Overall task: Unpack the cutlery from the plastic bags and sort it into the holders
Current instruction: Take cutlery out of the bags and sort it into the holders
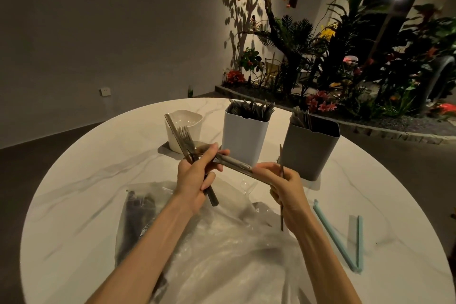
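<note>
Above the table (74, 180), both hands' fingers (212, 153) pinch one wrapped utensil (234, 164) between them.

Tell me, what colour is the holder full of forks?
White holder, seen best in the head view.

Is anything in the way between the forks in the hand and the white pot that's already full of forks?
Nothing visible blocks them. The left hand holds the forks up above the table, just left of the white holder. Its top is open, though already crowded with forks.
</note>
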Demonstrator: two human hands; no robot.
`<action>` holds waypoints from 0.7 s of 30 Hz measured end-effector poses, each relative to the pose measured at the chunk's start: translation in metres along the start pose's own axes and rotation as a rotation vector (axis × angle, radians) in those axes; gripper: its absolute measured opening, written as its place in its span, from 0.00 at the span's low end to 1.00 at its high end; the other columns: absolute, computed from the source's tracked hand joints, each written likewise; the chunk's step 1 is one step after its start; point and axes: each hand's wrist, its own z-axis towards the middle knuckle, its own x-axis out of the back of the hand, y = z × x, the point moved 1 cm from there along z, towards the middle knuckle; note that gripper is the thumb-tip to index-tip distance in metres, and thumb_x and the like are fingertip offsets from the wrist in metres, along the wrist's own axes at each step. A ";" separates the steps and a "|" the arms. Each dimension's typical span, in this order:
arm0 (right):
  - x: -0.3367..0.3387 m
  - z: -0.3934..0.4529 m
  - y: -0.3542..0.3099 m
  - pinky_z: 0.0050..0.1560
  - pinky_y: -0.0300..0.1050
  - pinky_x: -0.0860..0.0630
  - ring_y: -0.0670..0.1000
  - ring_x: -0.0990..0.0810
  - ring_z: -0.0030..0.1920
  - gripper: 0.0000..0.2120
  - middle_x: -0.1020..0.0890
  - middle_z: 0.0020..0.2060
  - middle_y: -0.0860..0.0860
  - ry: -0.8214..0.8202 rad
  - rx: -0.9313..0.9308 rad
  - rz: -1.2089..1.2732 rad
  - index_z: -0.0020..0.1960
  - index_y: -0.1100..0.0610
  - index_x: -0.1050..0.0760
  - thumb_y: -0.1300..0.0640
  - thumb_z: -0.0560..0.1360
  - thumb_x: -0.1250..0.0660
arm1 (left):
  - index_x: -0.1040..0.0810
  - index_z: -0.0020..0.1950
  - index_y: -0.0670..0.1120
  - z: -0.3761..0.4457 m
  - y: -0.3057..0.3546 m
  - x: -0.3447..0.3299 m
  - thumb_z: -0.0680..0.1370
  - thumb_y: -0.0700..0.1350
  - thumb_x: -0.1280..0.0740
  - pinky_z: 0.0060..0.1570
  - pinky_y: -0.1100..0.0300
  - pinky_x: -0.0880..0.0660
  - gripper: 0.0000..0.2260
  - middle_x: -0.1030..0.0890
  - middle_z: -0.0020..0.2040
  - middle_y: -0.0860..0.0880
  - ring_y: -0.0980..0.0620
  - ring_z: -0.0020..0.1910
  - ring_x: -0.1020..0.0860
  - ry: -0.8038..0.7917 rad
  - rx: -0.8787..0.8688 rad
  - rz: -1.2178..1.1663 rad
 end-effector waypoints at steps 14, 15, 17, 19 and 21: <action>-0.033 -0.007 -0.023 0.34 0.33 0.23 0.49 0.14 0.35 0.06 0.14 0.36 0.51 -0.126 0.144 -0.010 0.48 0.55 0.16 0.53 0.78 0.29 | 0.17 0.49 0.50 -0.014 0.021 -0.035 0.80 0.40 0.31 0.34 0.67 0.26 0.05 0.16 0.33 0.51 0.58 0.32 0.21 -0.493 -0.023 0.880; -0.031 -0.005 -0.021 0.35 0.33 0.23 0.48 0.14 0.38 0.08 0.13 0.37 0.51 -0.077 0.156 -0.003 0.47 0.56 0.16 0.52 0.78 0.30 | 0.17 0.49 0.49 -0.015 0.021 -0.034 0.80 0.42 0.31 0.33 0.68 0.27 0.03 0.16 0.34 0.50 0.58 0.32 0.21 -0.497 0.002 0.874; -0.025 0.002 -0.019 0.41 0.32 0.25 0.43 0.16 0.44 0.14 0.14 0.39 0.47 0.046 0.173 -0.031 0.43 0.56 0.16 0.49 0.80 0.33 | 0.19 0.53 0.43 -0.014 0.021 -0.029 0.81 0.46 0.31 0.30 0.66 0.31 0.07 0.13 0.41 0.47 0.56 0.32 0.23 -0.488 0.098 0.802; -0.018 0.011 -0.024 0.46 0.38 0.29 0.44 0.22 0.42 0.21 0.20 0.35 0.46 0.160 0.159 -0.044 0.37 0.56 0.20 0.46 0.83 0.39 | 0.23 0.58 0.38 -0.011 0.023 -0.026 0.81 0.49 0.32 0.27 0.67 0.35 0.14 0.13 0.46 0.42 0.51 0.33 0.27 -0.465 0.198 0.728; -0.013 0.019 -0.036 0.45 0.44 0.26 0.48 0.22 0.37 0.25 0.22 0.32 0.50 0.188 0.167 -0.028 0.36 0.57 0.22 0.46 0.84 0.43 | 0.25 0.57 0.38 -0.008 0.023 -0.022 0.82 0.48 0.33 0.25 0.68 0.38 0.14 0.14 0.45 0.39 0.49 0.31 0.30 -0.484 0.243 0.680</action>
